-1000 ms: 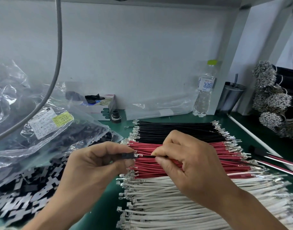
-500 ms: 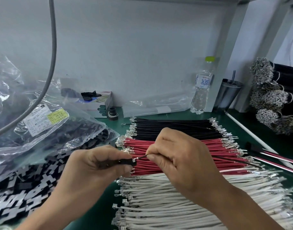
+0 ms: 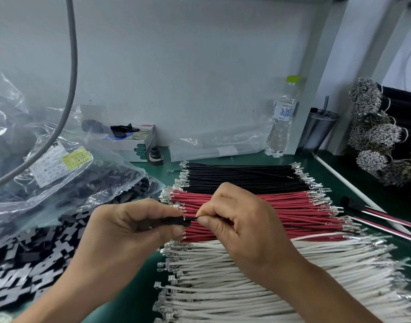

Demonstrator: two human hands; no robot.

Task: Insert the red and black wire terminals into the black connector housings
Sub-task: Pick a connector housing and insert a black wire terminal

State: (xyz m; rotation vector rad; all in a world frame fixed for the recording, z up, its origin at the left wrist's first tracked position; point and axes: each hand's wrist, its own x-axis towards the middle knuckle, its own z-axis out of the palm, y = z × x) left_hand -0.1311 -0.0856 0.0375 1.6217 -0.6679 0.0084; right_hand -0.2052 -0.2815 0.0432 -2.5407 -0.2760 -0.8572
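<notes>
My left hand (image 3: 130, 229) pinches a small black connector housing (image 3: 176, 221) between thumb and fingers. My right hand (image 3: 241, 224) pinches a thin black wire (image 3: 194, 219) right at the housing's mouth, fingertips almost touching the housing; the wire's terminal is not visible. Behind and under the hands lie flat rows of black wires (image 3: 241, 178), red wires (image 3: 293, 206) and white wires (image 3: 246, 287), each tipped with metal terminals. Loose black housings (image 3: 25, 264) are heaped at the lower left.
A clear plastic bag of black parts (image 3: 60, 178) lies at left, with a grey cable (image 3: 71, 78) hanging over it. At the back stand a small box (image 3: 139, 143), a water bottle (image 3: 281, 122) and a dark cup (image 3: 318, 129). Bundled wires (image 3: 374, 136) are stacked at right.
My right hand has closed the gap to my left hand; the bare metal terminal seen earlier between them is no longer visible. The view has shifted slightly.
</notes>
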